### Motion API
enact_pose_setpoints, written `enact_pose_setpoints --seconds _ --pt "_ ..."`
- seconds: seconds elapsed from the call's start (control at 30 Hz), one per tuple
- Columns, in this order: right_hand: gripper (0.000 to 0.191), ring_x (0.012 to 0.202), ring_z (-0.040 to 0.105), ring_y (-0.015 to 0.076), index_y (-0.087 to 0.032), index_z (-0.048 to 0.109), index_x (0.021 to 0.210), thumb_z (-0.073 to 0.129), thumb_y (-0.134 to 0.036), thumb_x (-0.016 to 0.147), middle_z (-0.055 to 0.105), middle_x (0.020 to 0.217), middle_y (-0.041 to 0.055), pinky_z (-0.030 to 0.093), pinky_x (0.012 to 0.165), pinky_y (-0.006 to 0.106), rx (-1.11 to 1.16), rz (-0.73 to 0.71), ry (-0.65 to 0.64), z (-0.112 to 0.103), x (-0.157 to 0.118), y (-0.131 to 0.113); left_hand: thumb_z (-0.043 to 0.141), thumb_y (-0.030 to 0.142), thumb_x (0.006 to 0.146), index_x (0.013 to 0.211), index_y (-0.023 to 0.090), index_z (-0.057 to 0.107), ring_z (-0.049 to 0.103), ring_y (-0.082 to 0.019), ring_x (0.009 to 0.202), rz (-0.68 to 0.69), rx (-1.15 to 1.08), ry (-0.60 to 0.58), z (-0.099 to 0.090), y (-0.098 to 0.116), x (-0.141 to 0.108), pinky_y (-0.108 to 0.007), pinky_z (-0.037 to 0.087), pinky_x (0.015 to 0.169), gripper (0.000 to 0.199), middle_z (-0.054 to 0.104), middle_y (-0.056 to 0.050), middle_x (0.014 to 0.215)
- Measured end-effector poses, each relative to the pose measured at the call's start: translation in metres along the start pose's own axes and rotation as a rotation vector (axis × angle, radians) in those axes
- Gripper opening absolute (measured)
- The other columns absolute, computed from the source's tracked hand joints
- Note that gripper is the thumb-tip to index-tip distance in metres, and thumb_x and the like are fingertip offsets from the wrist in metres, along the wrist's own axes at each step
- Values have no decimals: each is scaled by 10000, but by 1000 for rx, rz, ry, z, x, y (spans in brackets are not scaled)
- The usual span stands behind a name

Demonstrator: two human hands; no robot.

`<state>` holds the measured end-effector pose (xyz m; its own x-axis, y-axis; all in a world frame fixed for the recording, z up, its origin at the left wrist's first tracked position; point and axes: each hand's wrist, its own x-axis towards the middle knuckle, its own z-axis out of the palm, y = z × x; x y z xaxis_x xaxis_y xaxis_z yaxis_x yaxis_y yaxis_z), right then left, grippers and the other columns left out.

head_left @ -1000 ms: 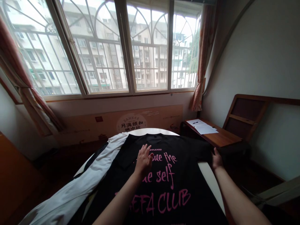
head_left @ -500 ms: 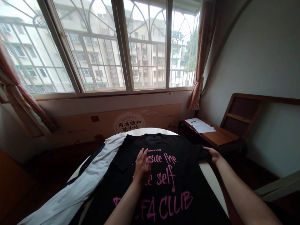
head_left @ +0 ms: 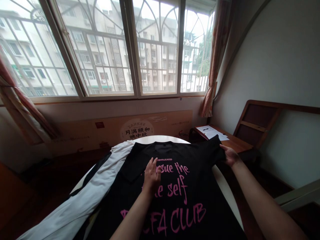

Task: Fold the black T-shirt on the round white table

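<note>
A black T-shirt [head_left: 200,186] with pink lettering lies spread over a round white table [head_left: 228,193], its neckline toward the window. My left hand [head_left: 151,175] rests on the upper chest of the shirt, fingers extended and covering part of the print. At the right, my right hand [head_left: 230,155] pinches the edge of the shirt's sleeve and holds it raised above the table rim. Beside the shirt on the left lies a white garment [head_left: 92,186], with dark cloth partly showing under it.
A wooden side table [head_left: 237,142] with white papers [head_left: 212,132] and a pen stands at the back right. Behind the round table, a printed panel [head_left: 110,133] leans below the barred window [head_left: 155,60]. Curtains [head_left: 210,96] hang at both sides.
My right hand has lifted and opened out the sleeve, which now stands up and partly overlaps the papers in view. My left hand has stayed in place on the shirt.
</note>
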<state>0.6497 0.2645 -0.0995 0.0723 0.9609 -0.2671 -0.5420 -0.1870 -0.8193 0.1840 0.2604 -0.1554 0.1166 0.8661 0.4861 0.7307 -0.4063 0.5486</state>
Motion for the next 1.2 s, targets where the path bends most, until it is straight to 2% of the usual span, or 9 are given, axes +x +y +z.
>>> enact_pose_setpoints --seconds 0.27,0.4,0.47,0.57,0.63,0.73,0.9,1.07,1.2 --pt "434 1090 731 283 -182 559 1415 500 -286 998 758 1189 114 567 1035 456 -78 -128 -120 53 -8 24 394 396 1001 1466 180 511 401 -302 1473 -21 7 -15 -1 1 0 -528 335 1209 526 458 -158 1572" --pt "580 1216 669 268 -317 444 1525 570 -295 959 683 1354 35 514 1098 479 -443 -248 -188 75 2 59 379 405 1004 1472 167 508 394 -303 1477 -30 29 -40 -1 2 0 -524 329 1212 540 451 -162 1577" --pt "578 1330 581 280 -337 482 1505 600 -327 939 599 1462 19 427 1169 497 -647 -254 -186 82 9 78 378 408 1002 1474 155 509 394 -305 1477 -31 34 -49 -1 2 0 -521 324 1216 551 451 -167 1577" --pt "574 1424 469 327 -326 604 1411 732 -384 854 552 1505 28 280 1238 541 -790 -248 -200 83 16 95 385 406 997 1466 146 520 395 -311 1475 -29 43 -55 -1 1 0 -523 321 1217 553 455 -171 1572" --pt "592 1425 463 345 -318 624 1392 756 -459 833 568 1490 37 261 1238 564 -854 -266 -206 79 21 94 398 408 992 1454 160 534 403 -312 1469 -27 53 -55 0 0 0 -523 332 1211 542 462 -162 1568" --pt "636 1460 416 324 -278 522 1488 598 -560 923 501 1550 52 270 1241 538 -921 -362 -138 69 33 77 422 407 982 1437 174 555 410 -310 1462 -25 69 -58 2 -1 0 -509 350 1202 528 475 -151 1559" --pt "754 1573 112 281 -182 344 1587 482 -570 956 268 1677 78 75 1295 464 -1103 -565 0 61 57 72 449 403 971 1416 180 584 413 -324 1456 -40 96 -83 6 -1 -1 -515 348 1201 516 484 -148 1550" --pt "697 1525 265 363 -116 520 1472 624 -475 885 412 1596 172 181 1263 501 -1398 -506 -46 65 70 105 460 386 965 1412 175 592 419 -332 1450 -43 114 -109 8 -3 -1 -523 341 1204 512 487 -149 1549" --pt "478 1430 435 378 -175 647 1341 555 -439 953 574 1468 160 283 1205 510 -1577 -432 -31 73 89 96 407 416 995 1387 183 621 416 -341 1451 -45 114 -128 8 -3 0 -532 363 1187 504 481 -153 1553"
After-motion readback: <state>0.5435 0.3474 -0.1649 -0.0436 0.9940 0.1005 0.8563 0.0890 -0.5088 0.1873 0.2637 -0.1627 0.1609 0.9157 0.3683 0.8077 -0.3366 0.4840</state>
